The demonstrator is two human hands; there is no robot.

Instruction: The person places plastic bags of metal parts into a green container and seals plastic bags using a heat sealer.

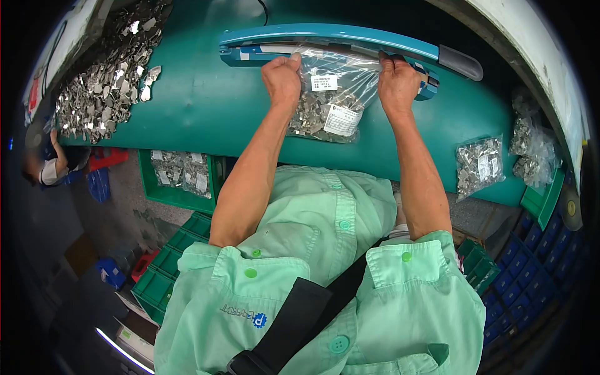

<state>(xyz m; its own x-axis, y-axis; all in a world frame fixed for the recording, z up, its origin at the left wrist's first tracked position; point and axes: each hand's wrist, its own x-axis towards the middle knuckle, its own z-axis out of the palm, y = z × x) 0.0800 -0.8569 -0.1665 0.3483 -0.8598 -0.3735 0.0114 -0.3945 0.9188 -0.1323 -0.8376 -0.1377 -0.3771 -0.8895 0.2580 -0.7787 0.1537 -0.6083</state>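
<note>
Holding the clear bag (pixel 322 103) at the blue sealer (pixel 350 32), I pinch its top corners with left fingers (pixel 294 60) and right fingers (pixel 387 62).

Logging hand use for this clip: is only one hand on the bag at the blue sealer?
No, the left hand and right hand each pinch one side of the bag.

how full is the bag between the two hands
Partly full: small metallic pieces show in the lower part of the bag, while the upper part is mostly clear plastic.
</note>
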